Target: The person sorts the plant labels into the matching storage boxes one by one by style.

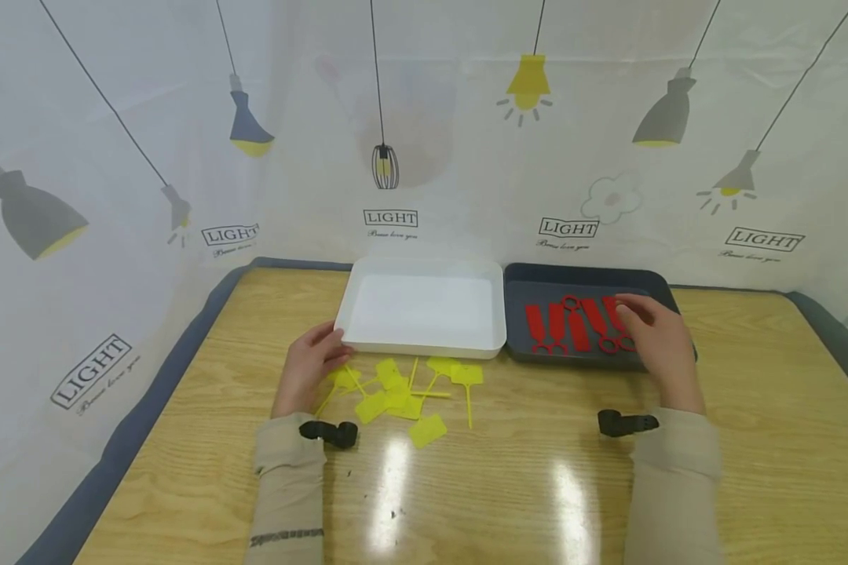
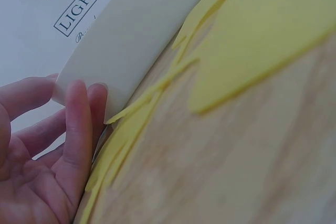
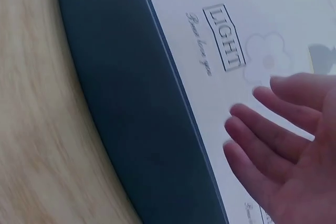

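Observation:
At its front left corner, the white tray [image 1: 424, 310] is held by my left hand [image 1: 307, 367]. In the left wrist view the thumb meets the tray's rim, while other fingers [image 2: 79, 124] lie against the outer wall. Just below that hand and tray, yellow tags [image 1: 393, 392] with thin stems lie in an overlapping pile. My right hand [image 1: 653, 329] is over the right side of the dark tray [image 1: 519, 286], fingers loosely bent and nothing visible between them. Several red tags with ring ends [image 1: 579, 329] lie in a row in that tray, the rightmost partly hidden by the hand.
Both trays stand side by side on the wooden table [image 1: 480, 486], near its back edge. A white curtain [image 1: 452, 94] printed with lamps hangs behind and at the sides. Each wrist wears a black strap camera [image 1: 335, 434].

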The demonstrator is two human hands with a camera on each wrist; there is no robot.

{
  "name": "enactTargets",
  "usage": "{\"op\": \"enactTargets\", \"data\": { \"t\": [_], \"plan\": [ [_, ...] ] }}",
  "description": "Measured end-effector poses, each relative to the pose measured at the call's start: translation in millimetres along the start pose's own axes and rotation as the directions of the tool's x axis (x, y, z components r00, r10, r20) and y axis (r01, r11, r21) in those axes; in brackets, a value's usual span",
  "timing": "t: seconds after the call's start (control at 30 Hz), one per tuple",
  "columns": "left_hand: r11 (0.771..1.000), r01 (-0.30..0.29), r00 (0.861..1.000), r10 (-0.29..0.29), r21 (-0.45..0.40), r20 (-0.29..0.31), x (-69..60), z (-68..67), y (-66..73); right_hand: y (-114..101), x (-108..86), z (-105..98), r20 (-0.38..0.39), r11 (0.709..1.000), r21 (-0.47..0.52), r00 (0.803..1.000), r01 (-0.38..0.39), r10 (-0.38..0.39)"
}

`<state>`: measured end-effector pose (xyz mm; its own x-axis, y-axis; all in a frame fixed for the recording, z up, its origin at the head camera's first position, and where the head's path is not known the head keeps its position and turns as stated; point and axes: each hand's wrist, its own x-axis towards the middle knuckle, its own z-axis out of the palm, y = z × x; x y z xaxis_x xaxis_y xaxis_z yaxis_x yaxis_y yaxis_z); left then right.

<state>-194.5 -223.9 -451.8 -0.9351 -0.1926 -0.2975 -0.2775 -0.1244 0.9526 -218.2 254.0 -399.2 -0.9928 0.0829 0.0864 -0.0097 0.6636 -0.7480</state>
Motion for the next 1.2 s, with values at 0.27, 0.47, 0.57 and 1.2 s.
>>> {"op": "enactTargets", "data": {
  "t": [0.27,0.47,0.57,1.2],
  "plan": [
    [1.0,-0.008,1.0,0.008,0.007,0.005,0.6,-1.5,-0.6,11.8,-0.4,-15.9,-0.147,0.968,0.137,0.962,-0.212,0.232],
    [1.0,-0.001,1.0,0.001,0.015,-0.005,0.2,-1.5,-0.8,18.5,-1.9,-22.8,-0.187,0.929,0.226,0.923,-0.292,0.336],
    [1.0,0.003,1.0,-0.003,0.016,-0.011,0.4,-1.2,-1.0,24.0,-3.9,-25.9,-0.144,0.918,0.238,0.924,-0.316,0.355],
    [1.0,-0.003,1.0,0.003,0.012,-0.005,1.6,0.2,-1.3,60.9,-2.9,-25.4,0.006,0.904,0.212,0.925,-0.372,0.379]
  ]
}}
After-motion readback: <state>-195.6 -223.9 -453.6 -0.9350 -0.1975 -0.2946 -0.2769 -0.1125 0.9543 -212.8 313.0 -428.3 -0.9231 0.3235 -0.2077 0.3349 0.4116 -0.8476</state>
